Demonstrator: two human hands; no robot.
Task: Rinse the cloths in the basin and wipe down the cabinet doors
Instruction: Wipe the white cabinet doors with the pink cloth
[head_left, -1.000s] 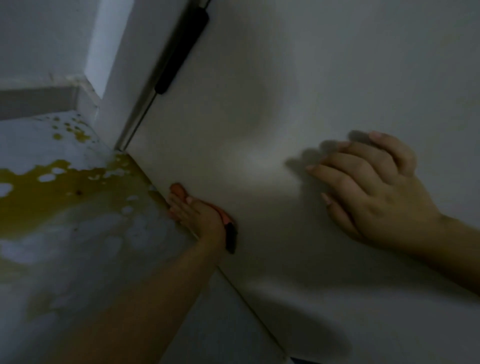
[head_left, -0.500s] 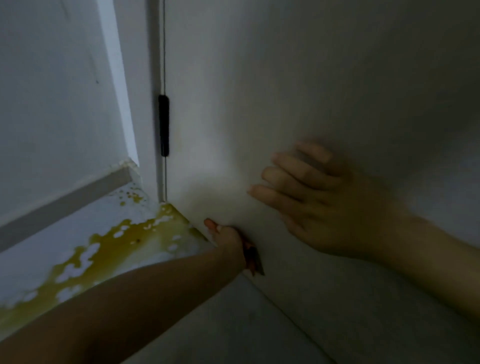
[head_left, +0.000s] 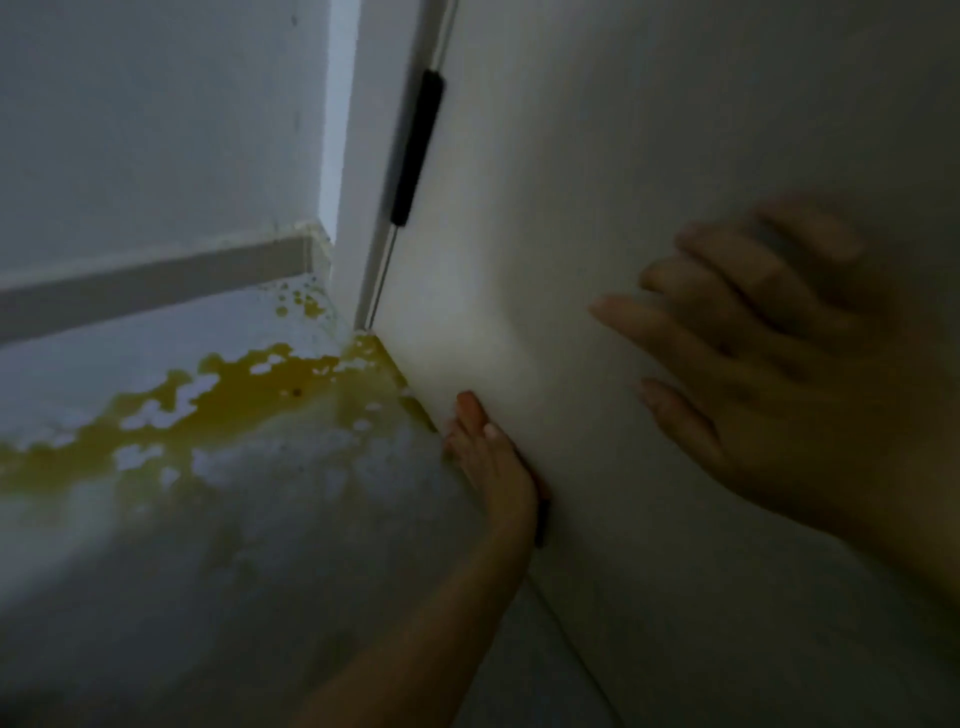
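Note:
The white cabinet door (head_left: 649, 130) fills the right side of the view, seen from low down. My left hand (head_left: 493, 462) lies flat against the door's bottom edge and presses an orange cloth (head_left: 469, 405) onto it. Only an orange tip and a dark corner of the cloth show; the rest is hidden under the hand. My right hand (head_left: 769, 374) rests flat on the door face with its fingers spread and nothing in it. No basin is in view.
A black bar handle (head_left: 418, 145) runs along the door's left edge by the gap. A yellow-brown spill (head_left: 249, 389) spreads over the grey floor up to the door's corner. A grey skirting board (head_left: 156, 286) lines the wall at the left.
The view swung and tilted between frames. My left hand with the cloth stays at the door's bottom edge, near the spill corner. My right hand remains flat on the door.

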